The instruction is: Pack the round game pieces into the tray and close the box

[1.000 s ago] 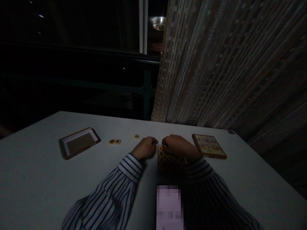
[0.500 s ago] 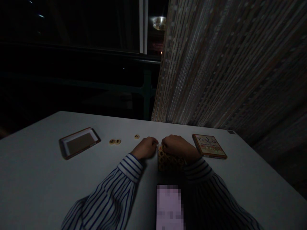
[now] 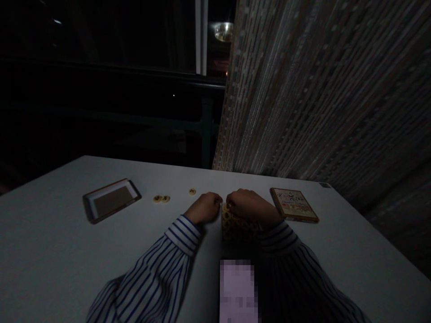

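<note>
Several round wooden pieces with dark characters [image 3: 239, 228] lie packed together in a block on the white table. My right hand [image 3: 252, 206] is over the top of the block, its fingers curled down at the upper left corner; what they pinch is too small and dark to tell. My left hand [image 3: 204, 208] rests closed just left of the block, fingertips near its upper left corner, and its grip is hidden. Two touching round pieces [image 3: 161, 198] lie further left, and a single round piece [image 3: 192, 191] lies beyond my left hand.
An open, shallow box tray [image 3: 114, 200] is at the left of the white table [image 3: 60, 251]. A printed box lid [image 3: 294, 204] lies at the right. A lit phone [image 3: 237, 291] is at the near edge. Behind hangs a string curtain [image 3: 286, 89].
The fingers of my right hand have shifted very slightly left at the block's corner. My left hand and the loose pieces have stayed in place.
</note>
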### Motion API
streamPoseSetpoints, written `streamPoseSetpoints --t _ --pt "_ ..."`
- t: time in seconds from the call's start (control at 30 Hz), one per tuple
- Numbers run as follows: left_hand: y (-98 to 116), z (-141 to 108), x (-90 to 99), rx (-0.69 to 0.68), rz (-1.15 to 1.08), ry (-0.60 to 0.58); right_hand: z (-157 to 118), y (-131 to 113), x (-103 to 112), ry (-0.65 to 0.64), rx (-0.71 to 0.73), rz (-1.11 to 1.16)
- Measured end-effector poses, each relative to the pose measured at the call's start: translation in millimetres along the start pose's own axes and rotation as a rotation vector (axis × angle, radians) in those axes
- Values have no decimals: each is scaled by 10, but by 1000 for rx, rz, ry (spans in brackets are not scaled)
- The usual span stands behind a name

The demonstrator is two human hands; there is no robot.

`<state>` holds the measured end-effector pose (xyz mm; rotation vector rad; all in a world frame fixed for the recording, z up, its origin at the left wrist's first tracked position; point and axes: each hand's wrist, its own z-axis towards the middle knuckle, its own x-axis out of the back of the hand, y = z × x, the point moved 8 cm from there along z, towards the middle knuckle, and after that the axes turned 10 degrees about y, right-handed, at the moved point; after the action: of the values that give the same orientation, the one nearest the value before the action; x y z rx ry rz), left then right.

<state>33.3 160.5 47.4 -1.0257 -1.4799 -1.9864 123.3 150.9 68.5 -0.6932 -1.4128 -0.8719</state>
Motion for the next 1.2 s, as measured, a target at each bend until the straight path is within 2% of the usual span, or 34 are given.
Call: streamPoseSetpoints --t 0.17,0.37,1.2 --pt "-14 12 -9 2 -5 9 0 -29 22 34 19 23" --pt "-1 -2 -15 8 -5 -12 23 -12 -29 -2 7 20" --pt "7 -9 -28 9 -5 -35 7 -58 25 51 34 56"
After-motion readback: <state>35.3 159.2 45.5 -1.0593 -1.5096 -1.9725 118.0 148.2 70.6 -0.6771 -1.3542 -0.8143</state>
